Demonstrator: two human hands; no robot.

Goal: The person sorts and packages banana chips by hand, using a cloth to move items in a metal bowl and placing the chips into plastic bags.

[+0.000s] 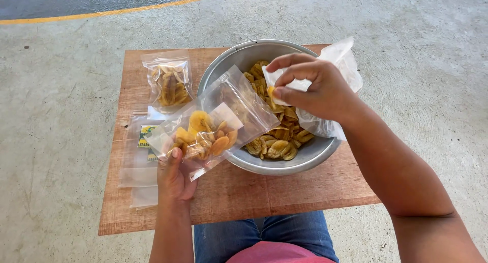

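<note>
Wooden board [284, 192] on concrete floor [51, 115], w/ metal bowl [229, 59].

The round metal bowl [305, 159] is dull silver, filled with golden-yellow banana chips [278, 141], and the clear plastic pouch [213, 121] shows the same yellow through it. The low wooden board [284, 189] is reddish brown with fine grain over grey concrete floor [56, 115] crossed by a yellow painted line [117, 11]. Blue jeans [264, 235] sit below a pink shirt hem [277, 253].
</note>
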